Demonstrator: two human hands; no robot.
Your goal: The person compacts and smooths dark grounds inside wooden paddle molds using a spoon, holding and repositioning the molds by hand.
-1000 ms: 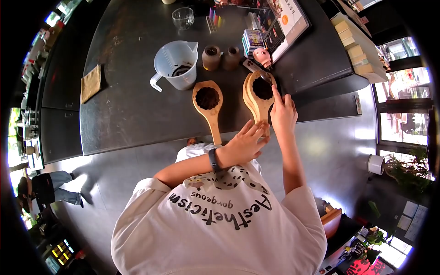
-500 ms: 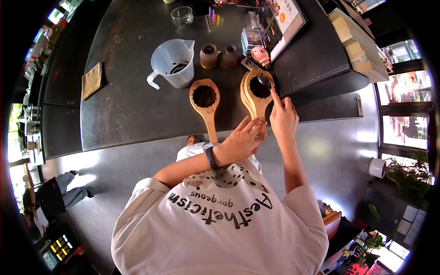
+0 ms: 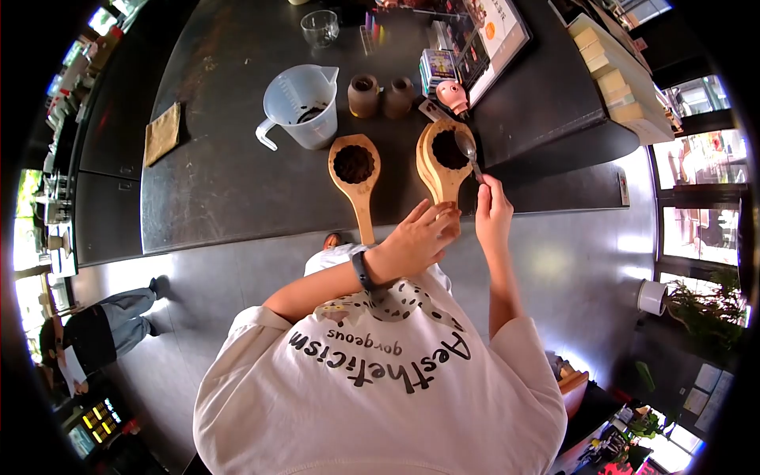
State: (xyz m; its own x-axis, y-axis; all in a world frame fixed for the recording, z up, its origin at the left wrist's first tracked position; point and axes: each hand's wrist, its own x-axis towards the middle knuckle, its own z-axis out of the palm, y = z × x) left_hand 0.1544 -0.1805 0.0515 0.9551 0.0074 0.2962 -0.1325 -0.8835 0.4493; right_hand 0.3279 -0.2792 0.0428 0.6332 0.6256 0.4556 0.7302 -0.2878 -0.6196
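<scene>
My left hand [image 3: 421, 234] is closed around the handle of a wooden mooncake mold [image 3: 425, 162], whose scalloped hollow contains something dark. This mold looks like two stacked pieces. Between the fingers of my right hand [image 3: 495, 210] is a spoon [image 3: 469, 150], its bowl over the right rim of the hollow. To the left, a second wooden mold [image 3: 363, 194] lies with dark crumbly stuff in its hollow and its handle past the counter edge. A translucent measuring jug [image 3: 294, 95] with dark residue inside stands behind it.
Two brown jars [image 3: 363, 96] stand behind the molds, near a pink figurine [image 3: 452, 96] and a leaning board [image 3: 499, 43]. A clear glass [image 3: 320, 29] is farther back. A folded tan cloth [image 3: 162, 134] lies at left on the dark counter [image 3: 229, 182]. Another person [image 3: 99, 328] is at far left.
The spoon has lifted and turned at the mold's rim, now showing a lighter, shiny bowl. My right hand has drawn slightly back toward me. My left hand stays on the handle.
</scene>
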